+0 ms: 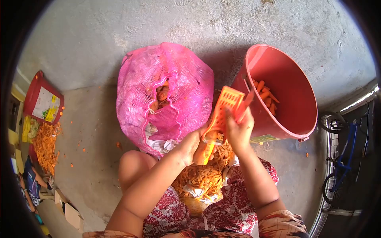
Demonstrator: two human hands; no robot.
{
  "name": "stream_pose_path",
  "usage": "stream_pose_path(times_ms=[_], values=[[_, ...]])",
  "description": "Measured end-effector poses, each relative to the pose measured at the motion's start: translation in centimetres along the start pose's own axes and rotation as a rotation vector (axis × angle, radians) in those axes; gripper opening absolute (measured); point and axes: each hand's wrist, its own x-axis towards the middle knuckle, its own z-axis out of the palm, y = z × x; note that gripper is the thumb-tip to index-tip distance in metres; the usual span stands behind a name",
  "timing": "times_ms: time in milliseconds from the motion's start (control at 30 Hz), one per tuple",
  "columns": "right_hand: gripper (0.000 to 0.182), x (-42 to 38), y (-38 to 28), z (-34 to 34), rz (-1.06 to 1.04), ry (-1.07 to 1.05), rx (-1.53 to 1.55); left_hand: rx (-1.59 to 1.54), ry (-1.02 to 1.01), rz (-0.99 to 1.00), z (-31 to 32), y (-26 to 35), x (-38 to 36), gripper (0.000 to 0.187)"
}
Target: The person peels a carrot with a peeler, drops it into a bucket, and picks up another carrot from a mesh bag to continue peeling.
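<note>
My left hand (189,146) grips a carrot (203,151) and presses it against the underside of an orange plastic grater (224,106). My right hand (239,131) holds the grater by its upper right side, tilted over my lap. Below both hands lies a heap of grated carrot shreds (203,177) between my knees. A pink mesh sack (164,93) with whole carrots in it stands just beyond my left hand. A red bucket (295,115) with several carrots inside stands to the right of the grater.
The floor is bare concrete. At the far left a red container (41,101) stands beside another pile of carrot shreds (45,144), with another person's sleeve (33,182) nearby. A blue bicycle (343,158) leans at the right edge.
</note>
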Motion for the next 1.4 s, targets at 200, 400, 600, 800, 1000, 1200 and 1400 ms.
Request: stream_pose_path(times_ms=[200,400,600,800,1000,1200,1400], values=[[0.010,5.1,0.7,-2.7,0.132,0.434,0.155,0.036,-0.080,-0.077,-0.2,-0.4,-0.6,0.043],[0.013,2.6,0.5,-1.4,0.212,0.204,0.277,-0.012,0.059,0.039,0.4,0.6,-0.3,0.040],[0.018,0.5,-1.1,-0.1,0.283,0.046,0.359,-0.205,-0.128,0.079,-0.6,0.7,0.0,0.036],[0.023,-1.6,-2.2,0.6,0.128,-0.097,0.299,-0.210,0.067,0.240,2.2,1.2,0.1,0.031],[0.022,-2.2,-1.1,1.3,0.046,-0.098,0.166,-0.284,-0.113,0.258,0.4,0.3,1.3,0.031],[0.019,-2.4,-2.0,1.5,0.052,-0.063,0.089,-0.228,-0.069,0.296,0.2,0.2,1.5,0.032],[0.018,-2.5,-1.4,1.7,0.224,-0.022,0.173,-0.192,-0.005,0.391,1.0,0.7,0.9,0.031]])
